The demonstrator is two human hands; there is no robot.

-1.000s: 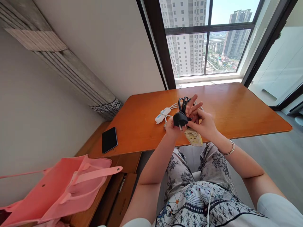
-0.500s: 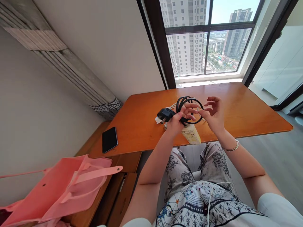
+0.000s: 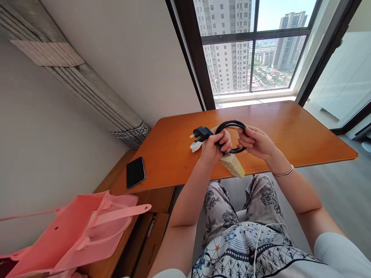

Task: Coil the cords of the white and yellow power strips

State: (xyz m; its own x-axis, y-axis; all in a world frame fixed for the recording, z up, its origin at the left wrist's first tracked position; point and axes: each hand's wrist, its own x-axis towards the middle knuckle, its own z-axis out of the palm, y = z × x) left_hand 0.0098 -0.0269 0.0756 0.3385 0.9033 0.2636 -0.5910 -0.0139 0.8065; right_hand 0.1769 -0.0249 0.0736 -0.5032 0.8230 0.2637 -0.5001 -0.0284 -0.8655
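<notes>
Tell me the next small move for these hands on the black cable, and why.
The right hand should probably ease one loop of the black cable away from the others, while the left hand keeps its grip: the cable is looped between both hands, and the left steadies it beside the black plug.

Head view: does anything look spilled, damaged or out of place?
No spill or damage shows. Only the pink bag looks a little untidy, its strap sticking out unfastened; the left hand and right hand hold the looped black cord.
</notes>
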